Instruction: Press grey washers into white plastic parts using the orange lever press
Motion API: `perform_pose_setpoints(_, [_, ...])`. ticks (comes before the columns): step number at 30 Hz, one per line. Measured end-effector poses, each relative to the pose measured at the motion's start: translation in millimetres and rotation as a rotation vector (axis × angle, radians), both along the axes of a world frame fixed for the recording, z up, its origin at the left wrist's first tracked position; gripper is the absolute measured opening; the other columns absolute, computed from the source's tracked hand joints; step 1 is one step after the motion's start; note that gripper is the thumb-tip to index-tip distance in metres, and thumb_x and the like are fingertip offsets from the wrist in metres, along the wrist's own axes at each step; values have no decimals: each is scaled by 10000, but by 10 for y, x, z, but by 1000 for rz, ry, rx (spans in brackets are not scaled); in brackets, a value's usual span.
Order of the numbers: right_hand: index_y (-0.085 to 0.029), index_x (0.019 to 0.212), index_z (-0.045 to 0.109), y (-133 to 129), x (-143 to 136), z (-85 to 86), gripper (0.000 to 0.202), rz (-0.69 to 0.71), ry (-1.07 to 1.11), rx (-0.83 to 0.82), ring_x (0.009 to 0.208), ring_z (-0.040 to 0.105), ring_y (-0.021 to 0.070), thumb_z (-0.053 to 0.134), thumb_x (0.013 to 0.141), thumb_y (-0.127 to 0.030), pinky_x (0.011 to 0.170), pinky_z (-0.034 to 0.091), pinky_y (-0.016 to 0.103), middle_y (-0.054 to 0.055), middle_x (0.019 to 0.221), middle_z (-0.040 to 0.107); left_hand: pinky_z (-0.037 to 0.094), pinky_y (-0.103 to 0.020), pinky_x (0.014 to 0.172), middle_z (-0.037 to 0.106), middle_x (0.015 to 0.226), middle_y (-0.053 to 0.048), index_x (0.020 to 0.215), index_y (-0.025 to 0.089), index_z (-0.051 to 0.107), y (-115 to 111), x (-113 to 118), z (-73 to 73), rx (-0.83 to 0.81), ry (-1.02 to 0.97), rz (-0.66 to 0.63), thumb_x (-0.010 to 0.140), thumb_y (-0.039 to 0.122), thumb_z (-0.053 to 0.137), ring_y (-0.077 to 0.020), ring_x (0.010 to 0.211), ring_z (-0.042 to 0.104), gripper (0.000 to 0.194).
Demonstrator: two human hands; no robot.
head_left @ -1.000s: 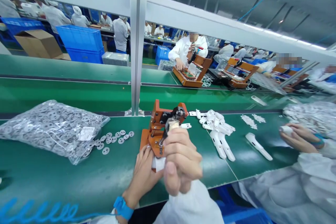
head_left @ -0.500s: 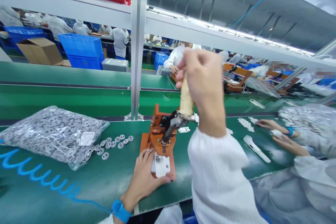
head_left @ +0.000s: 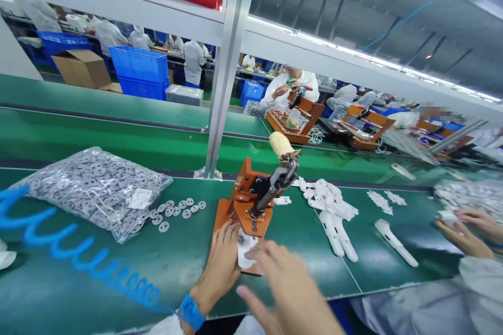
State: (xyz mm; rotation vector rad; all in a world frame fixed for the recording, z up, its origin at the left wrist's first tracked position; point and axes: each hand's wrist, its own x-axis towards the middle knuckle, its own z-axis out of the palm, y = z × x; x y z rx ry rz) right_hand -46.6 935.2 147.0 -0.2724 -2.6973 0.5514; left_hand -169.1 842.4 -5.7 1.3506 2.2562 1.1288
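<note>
An orange toggle-clamp press stands on the green bench, its wrapped, cream-coloured handle raised and released. Under the press head lies a white plastic part with a small grey piece at its upper end. My left hand, with a blue wristband, holds the part from its left side against the orange base; its thumb is hard to see. From the lower right my right hand reaches in, slightly blurred. Its thumb and fingers are apart, fingertips at the part's right edge.
A clear bag of grey discs lies left, with loose discs beside it. A coiled blue hose crosses the front left. White parts are heaped right of the press. A co-worker's hands work far right. A metal post rises behind.
My right hand has let go of the clamp handle and come down to the white part. The handle now stands free, and the view has shifted.
</note>
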Motion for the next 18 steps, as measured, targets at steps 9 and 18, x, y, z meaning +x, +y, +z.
perform_pose_setpoints(9, [-253, 1183, 621, -307, 107, -844, 234, -345, 221, -551, 932, 716, 261, 508, 1002, -350, 829, 602, 389, 82, 1015, 729, 465, -473, 1085, 607, 1362, -133, 1422, 202, 466, -333, 57, 207, 39, 14, 18, 944, 192, 550, -295, 1301, 521, 485])
perform_pose_setpoints(18, [-161, 998, 728, -467, 302, -715, 497, -447, 156, -1840, 550, 696, 171, 878, 696, -527, 549, 553, 254, 73, 781, 752, 569, -210, 866, 670, 1036, -18, 1236, 363, 676, -752, 91, 732, 200, -150, 14, 970, 417, 612, -157, 970, 690, 279])
